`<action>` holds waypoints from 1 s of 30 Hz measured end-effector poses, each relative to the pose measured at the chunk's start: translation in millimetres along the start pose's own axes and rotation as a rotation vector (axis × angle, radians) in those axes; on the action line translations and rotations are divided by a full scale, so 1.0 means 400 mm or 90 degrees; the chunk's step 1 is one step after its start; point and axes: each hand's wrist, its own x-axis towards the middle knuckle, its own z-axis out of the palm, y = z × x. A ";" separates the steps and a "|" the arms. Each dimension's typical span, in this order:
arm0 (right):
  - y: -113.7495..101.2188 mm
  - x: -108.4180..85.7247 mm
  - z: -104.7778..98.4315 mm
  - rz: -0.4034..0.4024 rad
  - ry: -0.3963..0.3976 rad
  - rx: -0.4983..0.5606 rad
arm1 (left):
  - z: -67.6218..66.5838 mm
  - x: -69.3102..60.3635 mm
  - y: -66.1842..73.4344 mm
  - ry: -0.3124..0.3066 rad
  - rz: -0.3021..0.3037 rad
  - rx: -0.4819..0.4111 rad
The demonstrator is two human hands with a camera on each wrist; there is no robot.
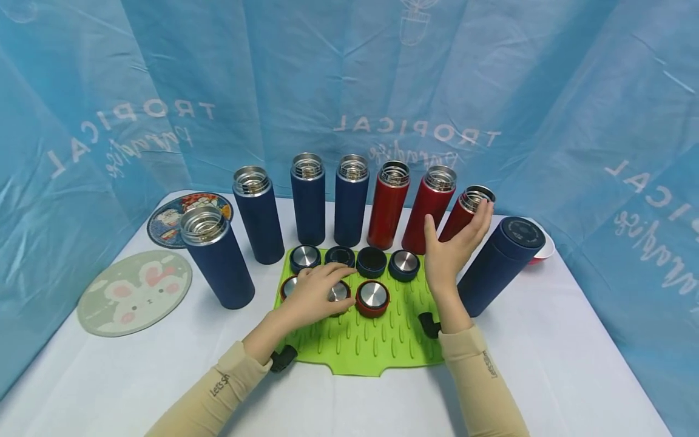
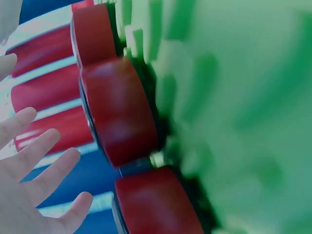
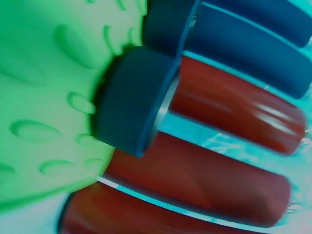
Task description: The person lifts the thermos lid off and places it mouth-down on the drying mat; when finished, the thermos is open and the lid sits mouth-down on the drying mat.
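My left hand [image 1: 314, 294] is over the red-rimmed lids [image 1: 373, 298] on a green mat [image 1: 355, 349]. In the left wrist view its fingers [image 2: 56, 170] are spread, apart from the lids [image 2: 119, 112], and hold nothing. Raised at the right, my right hand [image 1: 454, 255] has its fingers extended in front of the rightmost red bottle [image 1: 455, 221]; whether it touches the bottle cannot be told. That hand is outside the right wrist view, which shows a blue lid [image 3: 136, 97] and red bottles [image 3: 239, 105]. Close by stands a capped blue bottle [image 1: 499, 264].
Uncapped blue bottles [image 1: 309, 209] and red bottles [image 1: 388, 209] stand in an arc behind the mat. A row of blue lids [image 1: 372, 262] lies along its back edge. At left are a rabbit placemat [image 1: 131, 315] and a patterned round mat [image 1: 164, 221]; a bowl [image 1: 546, 249] sits far right.
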 end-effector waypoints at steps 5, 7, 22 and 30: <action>-0.043 0.005 -0.022 -0.100 -0.025 0.021 | -0.025 -0.049 -0.043 0.056 -0.053 0.003; -0.056 0.011 -0.035 -0.123 -0.031 0.014 | -0.033 -0.067 -0.060 0.075 -0.086 -0.011; -0.100 0.119 -0.184 -0.259 -0.125 -0.096 | -0.045 -0.147 -0.124 0.091 -0.233 -0.098; -0.074 0.180 -0.289 -0.146 -0.231 -0.145 | -0.054 -0.165 -0.135 0.067 -0.280 -0.122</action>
